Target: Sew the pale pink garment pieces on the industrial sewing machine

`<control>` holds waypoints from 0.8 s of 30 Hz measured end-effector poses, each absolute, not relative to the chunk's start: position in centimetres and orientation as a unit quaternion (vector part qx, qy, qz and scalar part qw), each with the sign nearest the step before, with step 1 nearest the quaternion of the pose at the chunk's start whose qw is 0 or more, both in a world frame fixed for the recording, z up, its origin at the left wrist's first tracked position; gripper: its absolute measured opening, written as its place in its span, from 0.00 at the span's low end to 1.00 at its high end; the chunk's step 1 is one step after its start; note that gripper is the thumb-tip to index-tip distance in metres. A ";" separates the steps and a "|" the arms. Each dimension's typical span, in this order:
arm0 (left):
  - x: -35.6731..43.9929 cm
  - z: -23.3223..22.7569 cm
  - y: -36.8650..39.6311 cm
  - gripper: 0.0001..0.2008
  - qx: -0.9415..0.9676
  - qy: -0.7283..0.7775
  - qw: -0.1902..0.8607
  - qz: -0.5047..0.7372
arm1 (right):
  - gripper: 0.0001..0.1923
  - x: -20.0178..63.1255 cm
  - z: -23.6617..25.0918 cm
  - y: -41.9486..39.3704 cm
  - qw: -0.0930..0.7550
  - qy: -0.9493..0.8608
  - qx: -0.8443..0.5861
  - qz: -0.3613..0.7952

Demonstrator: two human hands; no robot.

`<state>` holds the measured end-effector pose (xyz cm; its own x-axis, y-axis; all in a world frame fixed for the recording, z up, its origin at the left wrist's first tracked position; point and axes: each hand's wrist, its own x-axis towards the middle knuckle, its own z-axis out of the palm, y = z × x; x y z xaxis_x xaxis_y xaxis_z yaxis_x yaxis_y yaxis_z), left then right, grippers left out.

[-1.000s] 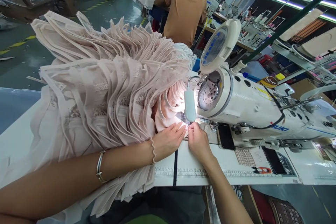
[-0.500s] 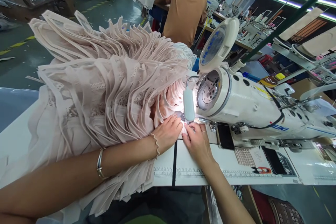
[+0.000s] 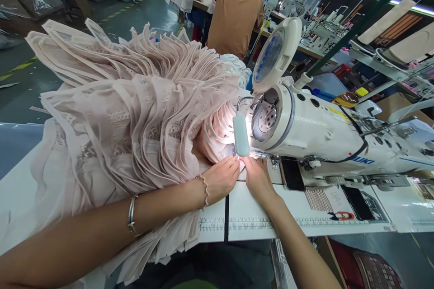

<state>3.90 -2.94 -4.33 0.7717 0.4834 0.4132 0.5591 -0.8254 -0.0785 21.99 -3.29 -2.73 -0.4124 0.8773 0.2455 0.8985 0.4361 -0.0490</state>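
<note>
Under the lit lamp (image 3: pixel 241 135) of the white sewing machine (image 3: pixel 305 119), both hands meet at a small piece of pale pink fabric (image 3: pixel 241 167). My left hand (image 3: pixel 222 178) lies left of the needle area, fingers together and closed on the fabric's edge. Close on its right, my right hand (image 3: pixel 259 178) pinches the same fabric, its fingertips partly hidden behind the lamp. A large pile of pale pink lace-trimmed garments (image 3: pixel 135 131) covers the table's left side, against my left forearm. The needle and presser foot are mostly hidden.
Beside the machine base lies a dark phone (image 3: pixel 293 174). Orange-handled thread snips (image 3: pixel 342 216) and a second dark flat object (image 3: pixel 357 203) rest farther right. A printed ruler (image 3: pixel 251 223) runs along the table's front edge. Ahead, a person in a brown shirt (image 3: pixel 233 9) sits at another workstation.
My right hand has turned inward and its fingers have closed on the fabric beside my left fingertips. My left hand has shifted slightly lower. The view has tilted a little.
</note>
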 end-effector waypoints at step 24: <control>3.7 -3.9 -2.1 0.18 -0.928 -0.290 0.074 -0.221 | 0.31 21.8 -2.5 -3.5 0.063 -0.802 -0.594 0.025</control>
<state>3.66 -2.11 -3.90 0.7339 0.5065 0.4527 0.5719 -0.8203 -0.0095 21.75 -3.50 -2.52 -0.2868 0.9553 0.0713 0.9490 0.2935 -0.1152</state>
